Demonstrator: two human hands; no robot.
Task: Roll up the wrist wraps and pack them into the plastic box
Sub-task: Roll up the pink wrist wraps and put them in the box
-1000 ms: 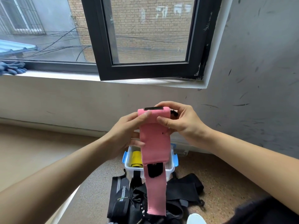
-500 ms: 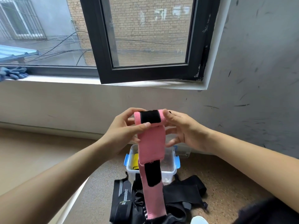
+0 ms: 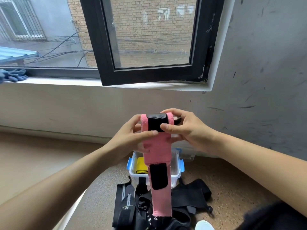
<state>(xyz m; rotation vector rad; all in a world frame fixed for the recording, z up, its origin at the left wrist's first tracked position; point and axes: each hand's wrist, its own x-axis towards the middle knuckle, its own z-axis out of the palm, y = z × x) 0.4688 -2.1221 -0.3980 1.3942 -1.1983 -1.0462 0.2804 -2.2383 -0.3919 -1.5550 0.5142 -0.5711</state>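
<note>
I hold a pink wrist wrap [image 3: 155, 146] up in front of me, its top end rolled into a small coil showing a black hook-and-loop patch. My left hand [image 3: 131, 140] grips the coil's left side, thumb across the front. My right hand [image 3: 186, 130] grips the right side, thumb on the black patch. The loose tail hangs down with a second black patch. Below it stands a clear plastic box [image 3: 176, 170] with blue latches, holding a yellow rolled wrap [image 3: 141, 165]. Black wrist wraps [image 3: 187, 195] lie in a heap in front of the box.
The box and wraps sit on a speckled brown floor [image 3: 232, 183] by a grey wall. A black window sash [image 3: 149, 75] swings inward above the sill. Blue gloves [image 3: 14, 75] lie on the sill at far left. A white shoe tip [image 3: 204, 225] shows at the bottom.
The coil at the top has turned further, bringing more of the black patch to the front. The hanging tail is shorter and its lower black patch has risen.
</note>
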